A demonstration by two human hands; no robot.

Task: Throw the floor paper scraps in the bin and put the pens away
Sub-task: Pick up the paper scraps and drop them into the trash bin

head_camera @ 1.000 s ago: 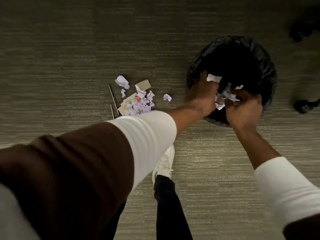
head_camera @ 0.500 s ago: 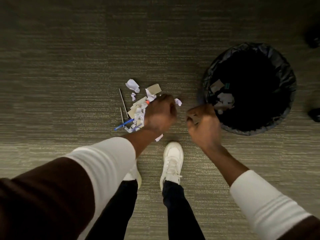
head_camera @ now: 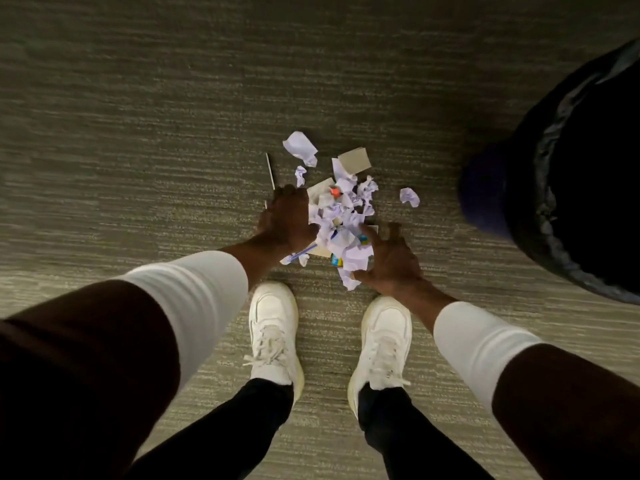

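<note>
A heap of crumpled white paper scraps [head_camera: 341, 216] lies on the carpet in front of my feet. My left hand [head_camera: 287, 220] rests on the heap's left side, fingers spread, covering part of it. On the right side my right hand [head_camera: 389, 258] is spread wide, its fingertips touching the scraps. A blue pen [head_camera: 303, 252] pokes out from under my left hand. A thin grey pen [head_camera: 270, 171] lies just left of the heap. The black-lined bin [head_camera: 554, 188] stands at the right edge. Single scraps [head_camera: 409, 196] lie apart from the heap.
A grey cardboard piece [head_camera: 355, 160] sits at the heap's far edge, and a larger crumpled scrap [head_camera: 300, 147] lies beyond it. My two white shoes [head_camera: 273, 327] stand just near of the heap. Striped grey carpet [head_camera: 138, 116] stretches all round.
Both hands have left the bin, where they dropped a load of scraps, and come down to the heap. The view has dropped closer to the floor, and the bin has shifted right.
</note>
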